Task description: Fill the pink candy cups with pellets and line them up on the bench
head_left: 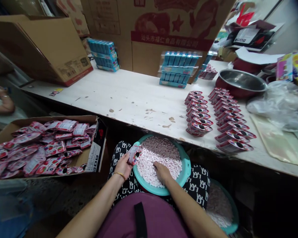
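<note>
My left hand is closed around a small pink-and-red packet with a dark round hole, held over the left rim of a turquoise basin. Small white and pale pink pellets, which look like candies, fill the basin as it rests on my lap. Among the pellets, my right hand has its fingers curled and partly sunk in; what they hold is hidden. To the left, an open carton contains many similar packets.
Similar packets stand in rows at the white table's right. Blue packs stand before a big carton. A metal bowl and plastic bags lie farther right. Another person's arm shows at left; a second basin sits low right.
</note>
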Tool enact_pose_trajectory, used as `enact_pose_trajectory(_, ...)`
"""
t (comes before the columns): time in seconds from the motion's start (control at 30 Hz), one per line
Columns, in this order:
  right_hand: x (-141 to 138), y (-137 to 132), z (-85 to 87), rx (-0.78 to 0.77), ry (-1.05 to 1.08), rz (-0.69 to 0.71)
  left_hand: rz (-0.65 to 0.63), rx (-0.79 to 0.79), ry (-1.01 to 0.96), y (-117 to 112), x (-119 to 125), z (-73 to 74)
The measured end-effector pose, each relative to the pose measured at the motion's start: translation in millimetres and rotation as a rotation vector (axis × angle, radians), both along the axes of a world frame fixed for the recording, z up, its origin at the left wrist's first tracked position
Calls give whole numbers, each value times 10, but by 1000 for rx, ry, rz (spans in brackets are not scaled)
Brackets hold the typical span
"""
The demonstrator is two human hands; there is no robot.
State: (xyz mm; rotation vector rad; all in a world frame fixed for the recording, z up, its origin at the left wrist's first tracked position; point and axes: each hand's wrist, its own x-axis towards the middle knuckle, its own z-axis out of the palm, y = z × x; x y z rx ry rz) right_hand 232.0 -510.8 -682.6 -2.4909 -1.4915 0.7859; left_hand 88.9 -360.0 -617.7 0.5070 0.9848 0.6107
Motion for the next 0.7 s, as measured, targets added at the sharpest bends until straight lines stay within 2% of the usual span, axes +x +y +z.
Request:
enact_pose_trajectory(0.07,-22,10,-19,45,54,-19,12,0,7,14,-26,2)
enact_pose_trajectory(0.17,100,-138,135,90,104,-41,23,-4,14,19,-36,1)
enact_pose_trajectory(0.23,214,-265,341,134,144,-59,22,-9,13,1,-11,0)
enact_pose_trajectory(0.33,322,-377,759,207,171,-57,30,-21,14,-80,72,-7)
enact_pose_trajectory(0.43,306,-363,1182,181,46,24,0,-46,-14,-217,181,-17)
enact_pose_trajectory(0.53,214,-287,1470,55,-177,111,-63,-77,-24,-347,268,-16)
enact_pose_trajectory(0.6,159,-246,1561,-3,-308,148,-72,-90,-8,-392,298,-6)
enact_pose_trajectory(0.7,129,-235,1586,-14,-381,177,-61,-92,-15,-394,308,11)
